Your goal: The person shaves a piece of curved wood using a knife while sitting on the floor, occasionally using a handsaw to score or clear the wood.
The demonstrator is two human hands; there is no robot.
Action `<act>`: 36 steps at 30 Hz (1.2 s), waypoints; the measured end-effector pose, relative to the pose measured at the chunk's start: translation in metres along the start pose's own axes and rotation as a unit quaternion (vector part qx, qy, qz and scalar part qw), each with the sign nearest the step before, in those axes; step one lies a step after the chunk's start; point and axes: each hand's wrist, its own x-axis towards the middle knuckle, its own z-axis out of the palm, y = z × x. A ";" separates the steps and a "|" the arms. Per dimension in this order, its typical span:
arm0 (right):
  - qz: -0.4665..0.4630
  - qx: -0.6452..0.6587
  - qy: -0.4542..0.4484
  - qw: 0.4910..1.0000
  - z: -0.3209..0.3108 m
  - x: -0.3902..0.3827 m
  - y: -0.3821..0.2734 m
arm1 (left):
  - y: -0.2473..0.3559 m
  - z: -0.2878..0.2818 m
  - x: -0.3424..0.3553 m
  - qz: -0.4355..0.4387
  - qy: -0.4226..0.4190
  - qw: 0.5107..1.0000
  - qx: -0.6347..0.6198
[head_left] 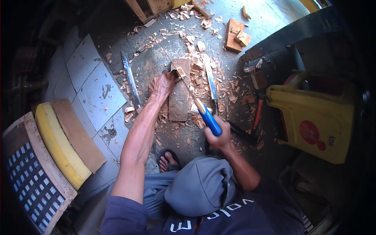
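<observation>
My left hand (161, 85) is closed around a small piece of wood (180, 72), pinning it at the far end of a flat wooden board (179, 102) on the floor. The piece's pale end shows past my fingers; the rest is mostly hidden. My right hand (220, 135) grips a blue-handled blade (210, 122). Its long, thin blade appears nearly edge-on and reaches forward and left to the wood piece. Whether the edge touches the wood, I cannot tell.
A long bare blade (131, 78) lies left of the board, another (210, 76) to its right among wood shavings (197, 80). Wood blocks (234, 36) lie far right. A yellow plastic stool (313, 117) stands right, near an orange-handled tool (258, 114). Yellow foam (58, 145) leans left.
</observation>
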 end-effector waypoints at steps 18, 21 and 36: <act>-0.045 -0.036 -0.019 0.998 -0.057 -0.087 -0.009 | -0.015 0.004 0.012 -0.001 -0.037 0.999 -0.012; 0.062 0.015 -0.021 0.998 -0.025 -0.049 0.003 | -0.001 0.003 0.005 0.006 -0.047 0.999 -0.019; 0.053 0.047 0.045 0.996 0.022 0.048 -0.009 | 0.010 -0.008 0.002 0.031 0.029 0.999 0.024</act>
